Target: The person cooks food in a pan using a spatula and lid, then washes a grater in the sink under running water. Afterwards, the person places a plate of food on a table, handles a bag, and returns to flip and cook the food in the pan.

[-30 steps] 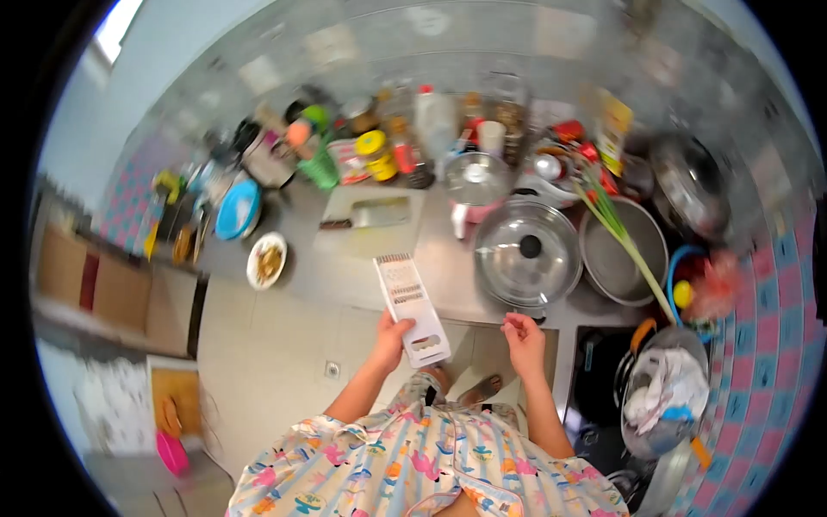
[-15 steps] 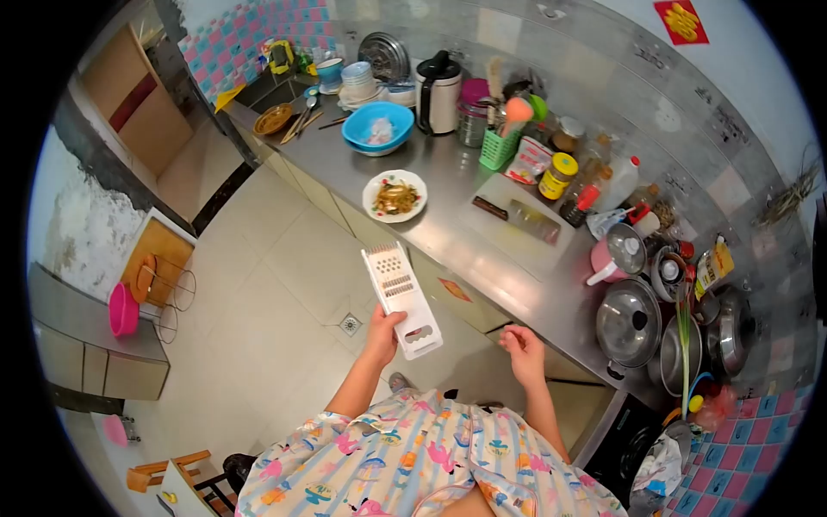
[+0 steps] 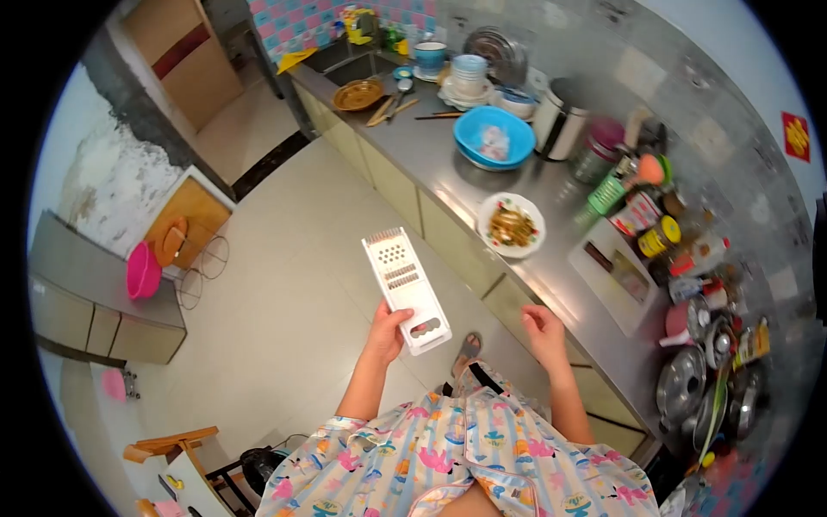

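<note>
My left hand (image 3: 386, 334) is closed around the lower edge of a white grater (image 3: 407, 289), holding it over the floor. Its face has round holes, metal slots and a toothed far end, plus a handle cutout near my thumb. My right hand (image 3: 544, 334) hovers beside the counter's front edge, fingers curled loosely with nothing visible in them. On the counter beyond, a white plate of cooked food (image 3: 511, 225) sits near the edge. To its right, a knife (image 3: 627, 270) lies on a white cutting board (image 3: 610, 289).
The steel counter (image 3: 431, 159) runs along my right side. A blue basin (image 3: 494, 138), an electric kettle (image 3: 562, 121), bottles and several pots (image 3: 682, 383) stand on it. The sink (image 3: 357, 65) is at the far end. A pink basin (image 3: 143, 270) is at left.
The view has turned left, so the counter and its things appear shifted right. A sandalled foot shows more fully below. My left hand keeps its hold on the grater.
</note>
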A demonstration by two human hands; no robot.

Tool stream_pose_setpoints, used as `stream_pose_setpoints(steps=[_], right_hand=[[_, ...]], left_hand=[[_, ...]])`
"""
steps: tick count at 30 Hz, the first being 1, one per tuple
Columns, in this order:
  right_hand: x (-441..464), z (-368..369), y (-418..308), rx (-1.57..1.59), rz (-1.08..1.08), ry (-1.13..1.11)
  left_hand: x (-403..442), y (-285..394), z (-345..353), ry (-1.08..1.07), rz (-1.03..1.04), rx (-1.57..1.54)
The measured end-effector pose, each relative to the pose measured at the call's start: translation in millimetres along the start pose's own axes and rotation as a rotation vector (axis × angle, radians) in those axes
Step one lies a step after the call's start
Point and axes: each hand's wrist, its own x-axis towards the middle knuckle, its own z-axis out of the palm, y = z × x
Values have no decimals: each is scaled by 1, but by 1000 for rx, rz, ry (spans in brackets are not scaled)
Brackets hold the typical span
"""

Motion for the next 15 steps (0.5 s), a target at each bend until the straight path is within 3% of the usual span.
stream_pose_setpoints(steps=[7, 15], right_hand=[[151, 112, -21, -51, -69, -117], [349, 292, -111, 51, -154, -405]], left_hand=[[87, 92, -49, 24, 56, -37], [221, 256, -77, 199, 135, 118]])
